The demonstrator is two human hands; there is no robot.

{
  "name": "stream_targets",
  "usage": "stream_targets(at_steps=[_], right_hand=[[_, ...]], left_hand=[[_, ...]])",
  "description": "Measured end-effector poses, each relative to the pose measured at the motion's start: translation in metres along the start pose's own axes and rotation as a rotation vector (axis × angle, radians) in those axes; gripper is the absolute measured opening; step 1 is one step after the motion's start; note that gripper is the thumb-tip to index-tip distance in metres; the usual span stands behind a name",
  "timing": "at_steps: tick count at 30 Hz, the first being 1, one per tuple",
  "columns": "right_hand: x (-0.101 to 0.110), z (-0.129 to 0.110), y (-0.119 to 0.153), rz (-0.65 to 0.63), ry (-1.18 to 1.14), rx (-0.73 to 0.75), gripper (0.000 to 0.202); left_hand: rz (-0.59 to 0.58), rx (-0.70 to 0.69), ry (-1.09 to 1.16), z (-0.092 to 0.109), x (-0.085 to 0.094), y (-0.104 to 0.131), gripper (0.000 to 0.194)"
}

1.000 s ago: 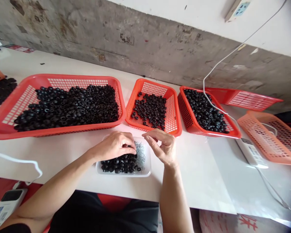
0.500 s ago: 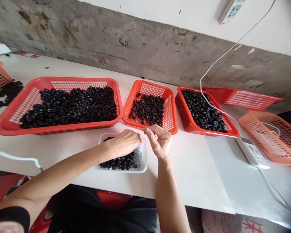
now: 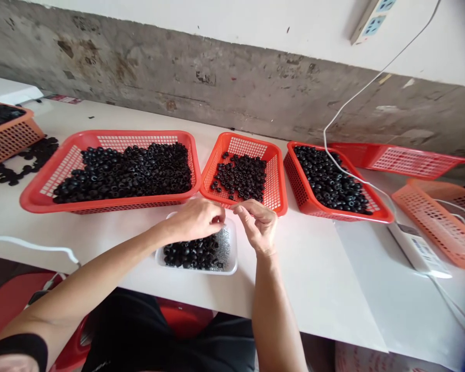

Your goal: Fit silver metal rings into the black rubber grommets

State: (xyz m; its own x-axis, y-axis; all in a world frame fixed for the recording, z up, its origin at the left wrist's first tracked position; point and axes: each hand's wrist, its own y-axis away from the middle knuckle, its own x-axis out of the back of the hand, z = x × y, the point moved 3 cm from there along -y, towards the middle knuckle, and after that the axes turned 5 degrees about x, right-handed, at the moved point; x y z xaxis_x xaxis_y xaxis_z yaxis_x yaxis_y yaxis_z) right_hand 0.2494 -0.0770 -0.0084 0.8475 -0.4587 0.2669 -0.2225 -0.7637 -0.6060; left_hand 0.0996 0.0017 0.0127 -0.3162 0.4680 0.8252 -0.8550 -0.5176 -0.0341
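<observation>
Black beads (image 3: 194, 253), in tray (image 3: 233, 263), below left grip (image 3: 199, 219)

White worktop (image 3: 313, 289) under the hands (image 3: 199, 217)
Below them, a translucent tub (image 3: 233, 258); just beyond, a small red basket (image 3: 282, 186). Left: a long red basket (image 3: 112, 203), then loose black pieces (image 3: 42, 152). Right: another red basket (image 3: 295, 181), farther off a white device (image 3: 418, 250).
</observation>
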Motion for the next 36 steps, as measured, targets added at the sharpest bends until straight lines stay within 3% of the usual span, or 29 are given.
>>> stream_targets(at_steps=[3, 6, 14, 21, 26, 32, 36], right_hand=[[-0.008, -0.003, 0.002, -0.166, -0.112, 0.02, 0.016], [-0.018, -0.006, 0.004, -0.261, -0.156, 0.016, 0.015], [-0.029, -0.008, 0.004, -0.317, -0.146, 0.019, 0.016], [-0.029, -0.009, 0.003, -0.319, -0.119, 0.049, 0.017], [-0.028, -0.007, 0.003, -0.311, -0.093, 0.036, 0.018], [-0.029, -0.004, 0.004, -0.315, -0.074, 0.006, 0.018], [-0.03, -0.003, 0.005, -0.345, -0.127, -0.051, 0.02]], left_hand=[[0.006, 0.175, 0.428, -0.012, 0.015, 0.01, 0.013], [-0.035, 0.289, 0.716, -0.018, 0.016, 0.022, 0.021], [-0.008, 0.369, 0.875, -0.024, 0.008, 0.034, 0.026], [-0.005, 0.348, 0.922, -0.024, 0.006, 0.034, 0.028], [0.023, 0.309, 0.866, -0.022, 0.005, 0.034, 0.026], [0.224, 0.22, 0.564, -0.014, 0.008, 0.04, 0.012], [0.446, 0.004, 0.168, -0.005, 0.01, 0.045, 0.007]])
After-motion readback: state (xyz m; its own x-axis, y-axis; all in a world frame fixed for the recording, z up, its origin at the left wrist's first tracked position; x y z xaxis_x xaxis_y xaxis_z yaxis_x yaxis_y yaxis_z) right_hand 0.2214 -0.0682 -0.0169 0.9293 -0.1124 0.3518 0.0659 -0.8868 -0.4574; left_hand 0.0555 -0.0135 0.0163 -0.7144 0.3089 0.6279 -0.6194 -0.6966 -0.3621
